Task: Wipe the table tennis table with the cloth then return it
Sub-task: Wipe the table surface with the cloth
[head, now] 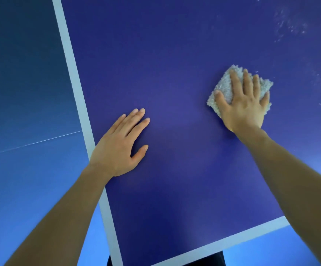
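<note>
Head view shows my right hand (246, 104) flat on the grey fluffy cloth (225, 83). Its fingers are spread a little and press the cloth down on the blue table (175, 54), at about 2 o'clock from the middle of the picture. My left hand (121, 144) lies flat at 8 o'clock, fingers close together, holding nothing. White specks (290, 25) sit at 1 o'clock from the cloth. I think the best way is a flat palm, a firm push and long slides toward those specks, so no spot gets missed.

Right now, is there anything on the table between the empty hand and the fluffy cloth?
No. The head view shows only bare table between the left hand and the cloth.
</note>
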